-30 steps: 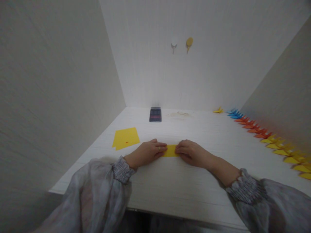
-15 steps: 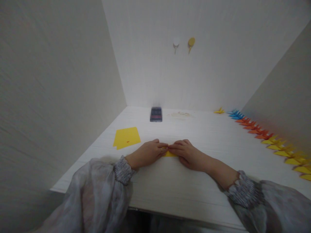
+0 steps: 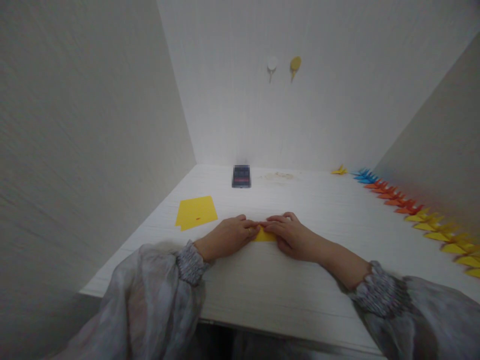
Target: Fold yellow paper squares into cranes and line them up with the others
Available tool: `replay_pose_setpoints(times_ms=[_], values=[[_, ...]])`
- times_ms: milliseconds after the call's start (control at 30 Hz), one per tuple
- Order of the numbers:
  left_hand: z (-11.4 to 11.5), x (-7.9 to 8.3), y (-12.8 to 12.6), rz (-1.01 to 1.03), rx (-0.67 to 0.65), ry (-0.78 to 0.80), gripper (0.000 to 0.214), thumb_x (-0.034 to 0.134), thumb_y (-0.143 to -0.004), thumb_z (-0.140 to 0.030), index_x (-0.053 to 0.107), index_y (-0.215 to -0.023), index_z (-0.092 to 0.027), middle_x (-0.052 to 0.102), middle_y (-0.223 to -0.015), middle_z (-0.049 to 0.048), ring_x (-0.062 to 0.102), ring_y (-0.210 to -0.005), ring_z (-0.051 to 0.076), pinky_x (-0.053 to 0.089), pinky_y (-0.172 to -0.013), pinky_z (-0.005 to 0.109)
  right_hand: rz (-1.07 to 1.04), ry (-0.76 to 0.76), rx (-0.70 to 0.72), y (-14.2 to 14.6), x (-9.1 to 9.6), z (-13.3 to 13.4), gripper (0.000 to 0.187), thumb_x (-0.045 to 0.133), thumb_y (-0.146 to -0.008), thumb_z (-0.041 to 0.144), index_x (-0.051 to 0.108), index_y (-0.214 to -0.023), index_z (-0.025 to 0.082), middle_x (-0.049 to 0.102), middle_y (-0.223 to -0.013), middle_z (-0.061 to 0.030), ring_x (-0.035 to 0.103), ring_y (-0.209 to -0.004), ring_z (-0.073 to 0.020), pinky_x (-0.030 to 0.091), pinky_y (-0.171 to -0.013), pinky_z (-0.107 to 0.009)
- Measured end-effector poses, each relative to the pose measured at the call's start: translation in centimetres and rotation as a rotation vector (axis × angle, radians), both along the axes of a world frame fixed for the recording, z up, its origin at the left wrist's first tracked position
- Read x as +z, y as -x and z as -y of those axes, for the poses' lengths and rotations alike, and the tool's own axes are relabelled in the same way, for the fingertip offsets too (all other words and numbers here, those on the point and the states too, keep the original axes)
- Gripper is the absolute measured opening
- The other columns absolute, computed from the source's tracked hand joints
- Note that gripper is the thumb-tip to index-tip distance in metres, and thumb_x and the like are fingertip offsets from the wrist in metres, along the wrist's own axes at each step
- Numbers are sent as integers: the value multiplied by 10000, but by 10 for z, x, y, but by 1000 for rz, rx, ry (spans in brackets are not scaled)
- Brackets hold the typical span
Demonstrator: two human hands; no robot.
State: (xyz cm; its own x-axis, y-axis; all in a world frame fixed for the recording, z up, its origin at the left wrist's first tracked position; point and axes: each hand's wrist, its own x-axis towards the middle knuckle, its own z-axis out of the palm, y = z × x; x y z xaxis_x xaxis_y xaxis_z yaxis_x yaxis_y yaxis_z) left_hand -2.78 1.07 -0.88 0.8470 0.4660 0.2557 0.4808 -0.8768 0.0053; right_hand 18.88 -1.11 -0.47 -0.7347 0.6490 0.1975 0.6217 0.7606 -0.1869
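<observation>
Paper (image 3: pixel 264 235), a folded yellow strip, lies on the tabletop (image 3: pixel 300 285). A yellow sheet (image 3: pixel 196 212) lies far left. The left hand (image 3: pixel 228 235) and right hand (image 3: pixel 290 235) press the strip's ends, each grip flat and unclenched. Cranes (image 3: pixel 412 210) line the right edge.

**Left grip** (image 3: pixel 230 234): palm down, knuckles up, fingers held together and pointing right toward the midline. A ring (image 3: pixel 249 230) sits on one finger.

**Right grip** (image 3: pixel 294 235): palm down, fingers held together and pointing left, thumb tucked low on the near side.

**Fingertips:** the left (image 3: pixel 255 229) and right (image 3: pixel 267 225) sets meet or nearly meet. Neither grip is closed into a fist.

**Left wrist and forearm:** straight, angled in from lower left, covered by a loose grey sleeve (image 3: pixel 157 295) with a gathered cuff.

**Right forearm** (image 3: pixel 341 262): bare from wrist to mid-length, angled in from lower right. Beyond that it is covered by a matching sleeve cuff (image 3: pixel 378 295).
</observation>
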Motion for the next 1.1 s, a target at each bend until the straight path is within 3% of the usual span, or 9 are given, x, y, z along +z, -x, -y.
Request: replay_pose_setpoints(times_ms=[333, 600, 767, 867, 967, 1100], values=[[2, 5, -1, -21, -19, -43, 332, 287, -885, -257, 554, -1059, -165, 594, -1073, 56, 489, -808, 147, 404, -749, 274, -18, 40, -26, -17, 7, -2, 438, 450, -743, 149, 478, -1177, 206, 583, -1121, -73, 452, -1099, -224, 252, -890, -410], [1, 5, -2, 19, -19, 36, 304, 312, -877, -263, 563, -1030, -183, 598, -1027, 67, 500, -852, 148, 398, -787, 299, -74, 18, -39, -43, 4, -11, 269, 476, -770, 193, 572, -1020, 217, 620, -1034, -62, 489, -1039, -207, 278, -873, -400], [0, 4, -4, 124, 12, 140, 271, 363, -858, -264, 606, -949, -185, 602, -970, 58, 491, -867, 148, 404, -779, 281, -201, -25, -205, -24, 1, -12, 221, 430, -826, 262, 596, -942, 173, 618, -917, -81, 523, -904, -178, 337, -825, -343], [-2, 3, -6, 185, 38, 202, 244, 407, -836, -264, 623, -904, -173, 597, -933, 58, 488, -863, 149, 407, -771, 272, -138, -5, -339, -4, -4, -14, 294, 562, -740, 341, 579, -968, 156, 597, -943, -90, 499, -914, -210, 346, -792, -349], [-2, 2, -9, 242, 67, 268, 212, 450, -807, -251, 616, -901, -157, 589, -915, 63, 489, -869, 154, 404, -781, 274, -80, 96, -498, 11, -4, -16, 301, 623, -676, 305, 581, -933, 152, 585, -878, -81, 505, -845, -205, 353, -739, -339], [-1, 4, -11, 339, 143, 344, 280, 558, -716, -240, 571, -977, -140, 573, -927, 74, 486, -873, 168, 398, -790, 298, -91, 219, -534, 19, 4, -16, 192, 645, -621, 234, 603, -793, 160, 567, -827, -67, 487, -807, -205, 350, -700, -328]])
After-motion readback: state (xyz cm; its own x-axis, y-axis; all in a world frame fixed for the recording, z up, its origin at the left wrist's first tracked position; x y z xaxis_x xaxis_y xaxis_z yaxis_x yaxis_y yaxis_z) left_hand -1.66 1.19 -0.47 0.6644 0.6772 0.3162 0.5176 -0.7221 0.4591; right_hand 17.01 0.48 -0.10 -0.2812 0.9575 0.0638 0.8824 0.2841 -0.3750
